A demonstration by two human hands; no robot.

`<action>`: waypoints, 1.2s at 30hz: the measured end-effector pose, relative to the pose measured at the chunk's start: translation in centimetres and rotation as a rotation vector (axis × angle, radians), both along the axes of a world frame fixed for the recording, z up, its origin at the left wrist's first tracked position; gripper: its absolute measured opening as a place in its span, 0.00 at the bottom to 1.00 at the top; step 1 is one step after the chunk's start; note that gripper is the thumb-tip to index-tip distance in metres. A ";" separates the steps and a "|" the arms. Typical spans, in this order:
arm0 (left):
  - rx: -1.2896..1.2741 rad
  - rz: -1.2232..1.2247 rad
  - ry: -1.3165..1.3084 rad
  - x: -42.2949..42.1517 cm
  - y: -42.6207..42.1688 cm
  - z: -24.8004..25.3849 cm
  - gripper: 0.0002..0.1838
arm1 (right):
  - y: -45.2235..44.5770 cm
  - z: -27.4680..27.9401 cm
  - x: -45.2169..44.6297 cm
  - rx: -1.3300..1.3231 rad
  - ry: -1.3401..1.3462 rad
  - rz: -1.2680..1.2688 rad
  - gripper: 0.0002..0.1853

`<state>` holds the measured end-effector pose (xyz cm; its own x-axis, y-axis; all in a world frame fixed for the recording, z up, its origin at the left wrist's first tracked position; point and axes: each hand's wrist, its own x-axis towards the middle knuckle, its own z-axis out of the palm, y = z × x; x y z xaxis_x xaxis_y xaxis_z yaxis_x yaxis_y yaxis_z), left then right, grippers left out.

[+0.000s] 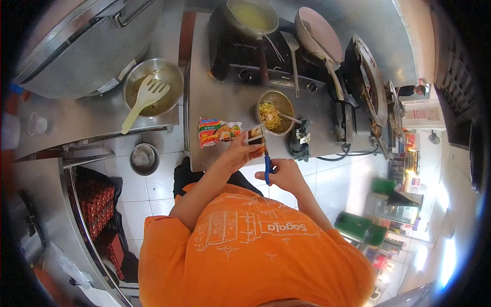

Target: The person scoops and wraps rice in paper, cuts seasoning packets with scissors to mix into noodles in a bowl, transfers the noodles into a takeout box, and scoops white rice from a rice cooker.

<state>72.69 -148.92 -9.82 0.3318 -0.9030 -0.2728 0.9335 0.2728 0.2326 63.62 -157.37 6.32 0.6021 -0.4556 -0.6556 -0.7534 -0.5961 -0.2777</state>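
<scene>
My left hand (242, 152) pinches a small seasoning sachet (255, 134) by its lower part, just short of the metal bowl's rim. In my right hand (283, 174) is a pair of scissors with blue handles (267, 166); its blades point up towards the sachet, but I cannot tell whether they touch it. The metal bowl (287, 101) holds yellowish food pieces (271, 115), and a spoon handle (289, 118) sticks out to the right. Left of my hands lies a red and orange instant noodle packet (214, 131) on the steel counter.
Behind the bowl stands a black stove (232, 59) with a pot of yellowish liquid (254, 15). A spatula (292, 51), a pink pan (319, 36) and a dark cloth (298, 143) are to the right. At left, a steel pan (176, 82) holds a pale slotted turner (146, 97).
</scene>
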 end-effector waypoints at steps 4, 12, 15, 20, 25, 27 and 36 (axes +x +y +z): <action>-0.010 -0.018 0.004 0.2 -0.1 -1.0 0.27 | -0.3 -0.1 0.2 0.003 -0.003 0.002 0.26; 0.021 -0.040 -0.028 0.4 0.1 -1.1 0.34 | -1.0 -1.4 0.0 -0.023 -0.014 0.004 0.28; 0.032 -0.059 -0.046 0.2 -0.1 -1.2 0.35 | -1.0 -1.0 0.5 -0.044 0.011 0.006 0.29; 0.016 -0.026 -0.020 0.0 -0.2 -1.7 0.33 | -1.5 -0.8 1.1 -0.052 0.044 0.035 0.29; -0.005 -0.003 -0.024 -0.1 0.8 -1.8 0.36 | -1.8 -1.8 2.0 -0.045 0.059 0.052 0.29; 0.015 0.052 -0.025 0.0 1.1 -1.5 0.35 | -1.9 -2.0 2.4 -0.048 0.052 0.080 0.28; -0.040 0.050 -0.016 0.1 2.6 -3.0 0.38 | -1.1 -2.5 3.3 -0.097 0.007 0.177 0.23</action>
